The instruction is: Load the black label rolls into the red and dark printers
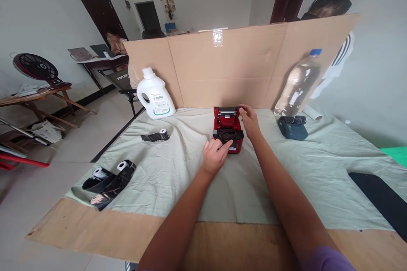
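Your red device (226, 122) stands with its lid (227, 112) raised, just behind the middle of the cloth (178, 169), near the foot of the cardboard panel (222, 63). That panel bounds your room at the back, so there is little space behind the lid.

Your right hand (250, 123) is at the lid's right end, its fingers curled about the corner; you can't tell here whether that grip is clamped. Your left hand (213, 156) reaches in from the front, index finger laid along the device's dark front part and the other fingers curled; whether that grip pinches anything you cannot tell.

To your left, cloth stretches between the device and a small patterned roll (155, 136), with a white jug (157, 95) behind it by the panel. Two more rolls (110, 186) lie near the counter (121, 226)'s left edge, beyond which the floor shows.

On your right, more cloth runs to a dark boxy device (292, 130) before a clear bottle (299, 84); a black slab (380, 197) lies at the far right. Toward you, the cloth ends at a bare wooden strip.
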`<state>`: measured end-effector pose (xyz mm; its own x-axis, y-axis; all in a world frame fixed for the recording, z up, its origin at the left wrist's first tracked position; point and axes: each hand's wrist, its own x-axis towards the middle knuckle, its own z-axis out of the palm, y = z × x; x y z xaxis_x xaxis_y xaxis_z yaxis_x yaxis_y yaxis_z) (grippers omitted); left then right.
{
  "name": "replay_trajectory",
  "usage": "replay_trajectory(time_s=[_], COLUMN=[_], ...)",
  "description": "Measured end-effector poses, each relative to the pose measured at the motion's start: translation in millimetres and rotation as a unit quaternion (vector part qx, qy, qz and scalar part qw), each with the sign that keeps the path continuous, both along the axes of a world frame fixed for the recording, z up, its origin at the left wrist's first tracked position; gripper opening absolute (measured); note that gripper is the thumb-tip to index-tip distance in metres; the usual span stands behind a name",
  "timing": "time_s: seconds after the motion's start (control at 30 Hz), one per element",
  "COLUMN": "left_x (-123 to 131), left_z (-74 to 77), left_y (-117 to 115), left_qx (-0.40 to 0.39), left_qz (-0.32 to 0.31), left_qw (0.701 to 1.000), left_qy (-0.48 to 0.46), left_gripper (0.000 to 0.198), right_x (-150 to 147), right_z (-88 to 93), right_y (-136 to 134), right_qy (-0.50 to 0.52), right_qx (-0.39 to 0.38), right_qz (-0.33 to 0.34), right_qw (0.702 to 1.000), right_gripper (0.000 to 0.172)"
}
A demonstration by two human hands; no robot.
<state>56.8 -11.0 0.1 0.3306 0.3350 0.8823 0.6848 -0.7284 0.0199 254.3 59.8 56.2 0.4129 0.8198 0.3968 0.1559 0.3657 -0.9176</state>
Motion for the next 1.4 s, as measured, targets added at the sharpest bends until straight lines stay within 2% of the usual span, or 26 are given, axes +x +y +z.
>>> replay_trajectory(time_s=[0.17,0.3,0.37,0.57,0.8,0.93,1.07,1.23,1.4], left_x=[-5,-5,-5,-4,-4,-4,-6,-11,-31], left_z=[-4.6,-5.7,-5.0,-6.3,-11.0,-9.6,-8.6,-6.0,1.5], left_y=[-3,-3,-3,-2,0,-4,-4,2,15], left_qx=[-0.004,0.008,0.020,0.013,-0.020,-0.031,-0.043,-0.089,-0.188], left_qz=[0.010,0.009,0.003,-0.011,-0.034,-0.017,-0.012,0.020,0.054], left_qw=[1.000,0.999,0.999,0.999,0.999,0.999,0.999,0.995,0.964], left_qy=[0.024,0.030,0.025,0.030,0.035,0.036,0.030,-0.052,-0.178], left_gripper=[0.031,0.032,0.031,0.031,0.032,0.033,0.032,0.033,0.028], right_x=[-3,-10,-15,-19,-21,-24,-27,-31,-34], right_z=[-23.4,-40.9,-44.9,-46.8,-44.9,-43.2,-44.5,-52.9,-65.2], right_y=[-31,-42,-42,-39,-38,-40,-43,-43,-45], right_qy=[-0.017,0.047,0.091,0.163,0.170,0.167,0.192,0.167,0.132], right_qx=[-0.018,-0.073,-0.089,-0.113,-0.136,-0.145,-0.143,-0.111,-0.089], right_qz=[-0.014,-0.035,-0.022,0.026,0.015,0.000,-0.005,-0.016,-0.058], right_qw=[1.000,0.996,0.992,0.980,0.976,0.975,0.971,0.980,0.986], right_gripper=[0.028,0.054,0.058,0.053,0.056,0.059,0.053,0.044,0.042])
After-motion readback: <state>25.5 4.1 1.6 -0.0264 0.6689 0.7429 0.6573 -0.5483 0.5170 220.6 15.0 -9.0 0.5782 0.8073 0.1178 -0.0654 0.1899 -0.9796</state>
